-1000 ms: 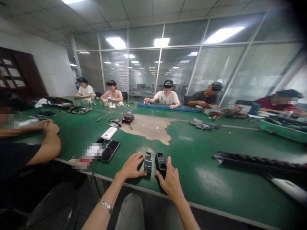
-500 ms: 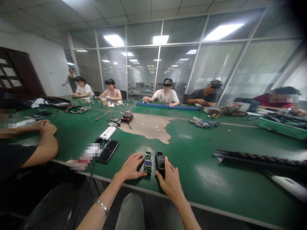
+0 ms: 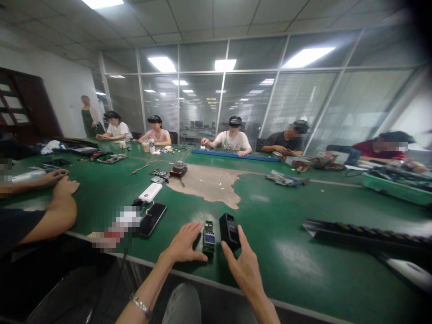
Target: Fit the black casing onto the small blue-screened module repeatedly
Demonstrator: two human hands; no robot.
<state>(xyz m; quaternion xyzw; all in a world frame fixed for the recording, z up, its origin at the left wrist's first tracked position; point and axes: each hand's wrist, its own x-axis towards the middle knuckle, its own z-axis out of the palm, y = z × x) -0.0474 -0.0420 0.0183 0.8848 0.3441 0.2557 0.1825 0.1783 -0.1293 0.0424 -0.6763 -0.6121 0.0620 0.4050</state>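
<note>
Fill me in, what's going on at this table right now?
The person's right-hand grip holds a black case, tilted, near the close edge of the green table. The left-hand grip is spread open beside a narrow circuit board, which lies apart from the case, to its left; contact with the board is hard to tell. A dark phone lies further left. Co-workers sit across the table.

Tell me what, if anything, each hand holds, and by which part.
Right hand: black casing, by its near end. Left hand: beside the circuit board, hold unclear.
</note>
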